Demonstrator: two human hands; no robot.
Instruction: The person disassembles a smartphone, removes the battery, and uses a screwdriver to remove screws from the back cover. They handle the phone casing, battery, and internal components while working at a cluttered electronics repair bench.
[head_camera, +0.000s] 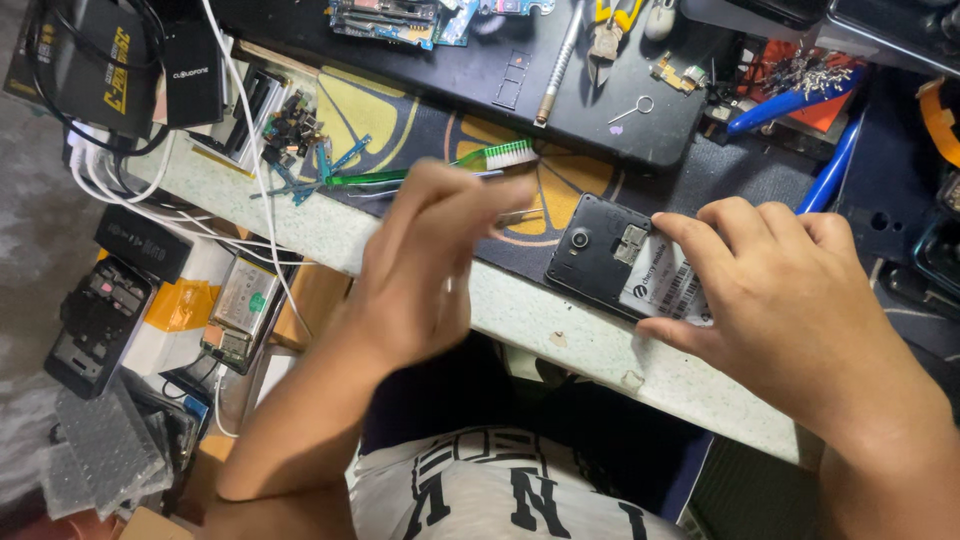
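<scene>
A black phone (598, 250) with its back cover off lies on the patterned mat near the table's front edge; its camera lens and a white label show. My right hand (790, 300) grips the phone's right end, fingers over the top and thumb under the lower edge. My left hand (430, 260) is blurred just left of the phone, fingers gathered around a thin metal tool (520, 214) whose tip points at the phone. A toothbrush with a green handle and white bristles (508, 153) lies on the mat just beyond my left hand.
A black pad (600, 110) at the back carries a metal screwdriver (555, 65), a pin tool (632, 110) and circuit boards (385, 20). Blue pens (790, 100) lie at right. Below the table's left edge (330, 240) are white cables (150, 205), a battery (235, 310) and phone parts (100, 320).
</scene>
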